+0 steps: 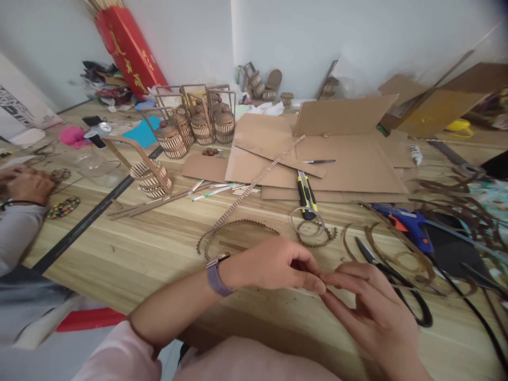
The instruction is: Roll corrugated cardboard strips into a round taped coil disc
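My left hand (278, 264), with a watch on a purple band at the wrist, pinches thumb and fingers together above the wooden table. The fingertips of my right hand (369, 301) meet it there, also pinched. Whatever lies between the fingertips is too small or hidden to make out. Beyond my left hand a long striped strip (254, 185) runs away from me, beside curved toothed strips (242, 225). A clear ring (307, 221) and a dark toothed ring lie just past my hands, near a yellow-and-black cutter (306, 193). Black-handled scissors (392, 275) lie beside my right hand.
Small striped baskets with tall handles (202, 124) stand at the back left, one (151, 177) nearer. Cardboard sheets (349, 159) cover the back middle. A blue glue gun (415, 225) and curled brown strips lie right. Another person's hands (29, 185) are at the left edge.
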The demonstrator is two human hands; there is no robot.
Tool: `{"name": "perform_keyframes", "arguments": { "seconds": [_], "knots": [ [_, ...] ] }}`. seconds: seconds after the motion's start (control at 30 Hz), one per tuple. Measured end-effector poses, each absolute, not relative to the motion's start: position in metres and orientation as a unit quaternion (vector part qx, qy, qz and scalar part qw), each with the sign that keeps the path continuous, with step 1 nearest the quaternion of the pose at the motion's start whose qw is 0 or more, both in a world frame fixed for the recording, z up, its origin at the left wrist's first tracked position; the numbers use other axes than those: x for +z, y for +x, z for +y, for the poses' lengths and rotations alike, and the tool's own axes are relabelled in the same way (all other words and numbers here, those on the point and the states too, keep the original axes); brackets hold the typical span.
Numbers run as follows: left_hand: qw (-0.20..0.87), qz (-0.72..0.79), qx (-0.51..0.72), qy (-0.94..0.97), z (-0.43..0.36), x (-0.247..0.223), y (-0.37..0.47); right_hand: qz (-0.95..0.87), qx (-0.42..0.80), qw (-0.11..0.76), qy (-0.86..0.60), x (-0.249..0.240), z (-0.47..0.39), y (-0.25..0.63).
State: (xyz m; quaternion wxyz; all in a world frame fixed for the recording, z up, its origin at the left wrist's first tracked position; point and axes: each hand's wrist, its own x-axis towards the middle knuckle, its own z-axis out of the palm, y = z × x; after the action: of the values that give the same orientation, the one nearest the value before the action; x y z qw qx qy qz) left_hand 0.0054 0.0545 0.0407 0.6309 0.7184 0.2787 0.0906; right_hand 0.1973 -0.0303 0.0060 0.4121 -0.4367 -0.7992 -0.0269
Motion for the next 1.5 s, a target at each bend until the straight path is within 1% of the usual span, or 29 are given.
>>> {"name": "perform_keyframes", "arguments": {
  "seconds": [0.13,0.23,0.33,0.43,0.53,0.6,0.67,0.77,0.9,1.0,1.13,1.27,1.37,1.43,1.5],
  "knots": [
    [0.734,0.215,0.073,0.640,0.058,0.033,0.006,-0.789,0.021,0.436,-0.432,0.010,-0.033,0.199],
    [0.751,0.208,0.075,0.623,0.057,0.033,0.007,-0.783,0.057,0.450,-0.426,0.010,-0.033,0.199],
    [0.719,0.231,0.086,0.649,0.055,0.037,0.006,-0.775,0.063,0.453,-0.435,0.007,-0.032,0.199],
    [0.669,0.254,0.108,0.690,0.054,0.041,0.005,-0.767,0.027,0.447,-0.459,0.005,-0.030,0.197],
    [0.582,0.297,0.123,0.747,0.053,0.042,0.006,-0.776,-0.027,0.431,-0.460,0.005,-0.028,0.195],
    [0.528,0.327,0.118,0.775,0.053,0.042,0.006,-0.784,-0.042,0.425,-0.449,0.005,-0.027,0.194],
    [0.519,0.327,0.107,0.782,0.053,0.042,0.005,-0.789,-0.037,0.422,-0.445,0.005,-0.027,0.195],
    [0.588,0.280,0.100,0.752,0.055,0.039,0.005,-0.791,-0.018,0.415,-0.450,0.006,-0.031,0.199],
    [0.700,0.224,0.085,0.673,0.058,0.032,0.006,-0.781,0.011,0.441,-0.443,0.007,-0.033,0.200],
    [0.733,0.223,0.071,0.639,0.058,0.029,0.007,-0.772,0.036,0.451,-0.446,0.007,-0.032,0.199],
    [0.694,0.255,0.098,0.666,0.056,0.034,0.006,-0.765,0.023,0.450,-0.459,0.005,-0.030,0.197],
    [0.576,0.313,0.125,0.745,0.052,0.039,0.007,-0.772,-0.049,0.427,-0.468,0.003,-0.027,0.194],
    [0.495,0.337,0.103,0.794,0.053,0.041,0.006,-0.787,-0.062,0.418,-0.450,0.002,-0.027,0.194],
    [0.501,0.315,0.080,0.802,0.056,0.042,0.005,-0.796,-0.042,0.411,-0.443,0.003,-0.028,0.196],
    [0.556,0.273,0.070,0.782,0.060,0.040,0.004,-0.800,-0.014,0.403,-0.444,0.005,-0.030,0.199]
  ]
}}
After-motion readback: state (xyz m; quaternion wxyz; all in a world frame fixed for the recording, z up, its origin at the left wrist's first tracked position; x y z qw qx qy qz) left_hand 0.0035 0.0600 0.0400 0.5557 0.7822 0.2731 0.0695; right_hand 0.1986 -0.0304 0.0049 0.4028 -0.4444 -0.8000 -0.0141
